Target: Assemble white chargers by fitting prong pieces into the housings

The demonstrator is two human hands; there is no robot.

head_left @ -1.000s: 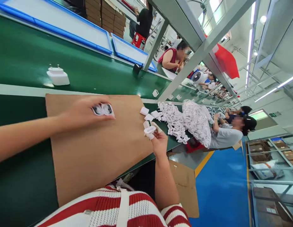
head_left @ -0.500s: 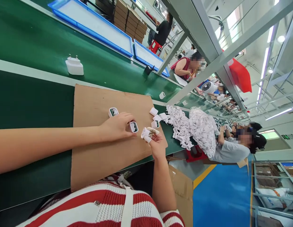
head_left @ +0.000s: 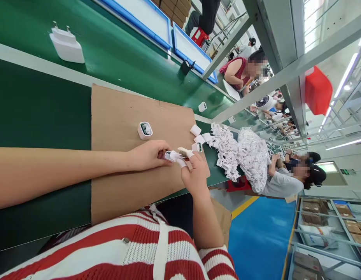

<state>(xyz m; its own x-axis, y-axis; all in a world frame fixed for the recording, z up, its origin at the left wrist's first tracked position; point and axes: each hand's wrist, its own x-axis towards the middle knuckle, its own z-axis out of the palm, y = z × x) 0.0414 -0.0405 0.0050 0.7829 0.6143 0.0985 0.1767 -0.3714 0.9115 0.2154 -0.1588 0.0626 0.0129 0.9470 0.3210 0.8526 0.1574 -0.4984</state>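
Note:
My left hand (head_left: 149, 154) is closed on a white charger housing (head_left: 168, 156) over the cardboard sheet (head_left: 119, 116). My right hand (head_left: 195, 171), with white covers on some fingertips, pinches a small white plastic piece (head_left: 176, 155) against the housing's open end. Whether the piece is seated inside is hidden by the fingers. Behind my left hand another open charger housing (head_left: 145, 130) stands on the cardboard, with green and white parts showing inside. Several white housings (head_left: 197, 147) lie by the cardboard's right edge, beyond my right hand.
A pile of white plastic pieces (head_left: 225, 149) and a clear plastic bag (head_left: 252, 159) lie to the right. On the green conveyor stands a white plug charger (head_left: 66, 44). Blue-rimmed trays (head_left: 170, 37) lie across it. A metal post (head_left: 230, 50) slants overhead. Co-workers sit farther along.
My hands have come together: the small white piece in my right hand now meets the housing in my left. The view has shifted slightly, and the plug charger appears farther left.

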